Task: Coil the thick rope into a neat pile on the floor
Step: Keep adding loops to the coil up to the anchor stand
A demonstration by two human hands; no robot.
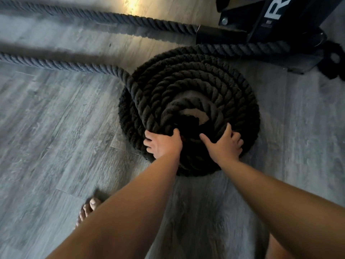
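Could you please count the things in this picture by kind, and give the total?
hands: 2, left hand and right hand
bare foot: 1
rope coil: 1
loose rope stretches left of the coil: 2
black metal frame: 1
Total: 7

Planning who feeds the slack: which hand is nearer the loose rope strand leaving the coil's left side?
Left. The left hand grips the coil at its near-left, below the loose strand; the right hand rests on its near-right, farther off.
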